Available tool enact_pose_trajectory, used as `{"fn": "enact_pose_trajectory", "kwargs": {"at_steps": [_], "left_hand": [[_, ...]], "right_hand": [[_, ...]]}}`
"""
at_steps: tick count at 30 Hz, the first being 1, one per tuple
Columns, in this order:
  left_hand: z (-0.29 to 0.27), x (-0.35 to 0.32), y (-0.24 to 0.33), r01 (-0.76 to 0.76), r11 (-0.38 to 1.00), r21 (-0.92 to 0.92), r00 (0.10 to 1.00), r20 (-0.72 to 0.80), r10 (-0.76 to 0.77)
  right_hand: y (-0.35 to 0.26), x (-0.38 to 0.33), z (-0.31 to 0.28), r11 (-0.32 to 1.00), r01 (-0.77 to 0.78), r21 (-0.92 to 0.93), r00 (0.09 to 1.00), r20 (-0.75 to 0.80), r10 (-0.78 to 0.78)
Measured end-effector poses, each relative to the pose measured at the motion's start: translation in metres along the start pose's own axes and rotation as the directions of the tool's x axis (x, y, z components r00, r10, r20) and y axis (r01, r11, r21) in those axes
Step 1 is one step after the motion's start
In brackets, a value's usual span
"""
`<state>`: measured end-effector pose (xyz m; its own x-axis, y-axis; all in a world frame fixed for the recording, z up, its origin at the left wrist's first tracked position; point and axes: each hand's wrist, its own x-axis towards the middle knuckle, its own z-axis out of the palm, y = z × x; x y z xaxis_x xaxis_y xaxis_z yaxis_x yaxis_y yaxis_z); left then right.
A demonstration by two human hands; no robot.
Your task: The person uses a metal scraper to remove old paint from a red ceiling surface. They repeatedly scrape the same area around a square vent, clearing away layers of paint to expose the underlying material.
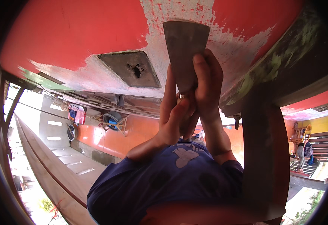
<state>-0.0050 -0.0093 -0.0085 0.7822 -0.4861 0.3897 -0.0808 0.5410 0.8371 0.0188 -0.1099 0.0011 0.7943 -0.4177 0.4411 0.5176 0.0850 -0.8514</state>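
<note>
A paint scraper with a wide dark blade points up at the red-painted surface. Its far edge lies against, or very close to, a patch where pale grey shows through ragged red paint. My left hand is closed round the handle below the blade. On the scraper's right side my right hand grips too, its thumb along the blade and the other fingers curled. Most of the handle is hidden by my fingers. Left of the blade, a dark four-sided plate with a ragged hole is set into the surface.
A dark post and a thick beam stand close on my right. Farther left are a large grey tub and an orange wall. Another person is far off at the right.
</note>
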Motion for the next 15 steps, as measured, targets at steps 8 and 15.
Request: {"fn": "enact_pose_trajectory", "kwargs": {"at_steps": [8, 15], "left_hand": [[0.006, 0.011, 0.007, -0.026, 0.999, -0.037, 1.0, 0.003, 0.026], [0.006, 0.023, 0.018, -0.101, 0.987, -0.129, 0.991, 0.08, 0.111]], "right_hand": [[-0.012, 0.01, 0.004, 0.988, 0.041, 0.152, 0.998, 0.033, -0.047], [-0.025, 0.018, 0.005, 0.954, 0.048, 0.296, 0.991, 0.104, -0.083]]}}
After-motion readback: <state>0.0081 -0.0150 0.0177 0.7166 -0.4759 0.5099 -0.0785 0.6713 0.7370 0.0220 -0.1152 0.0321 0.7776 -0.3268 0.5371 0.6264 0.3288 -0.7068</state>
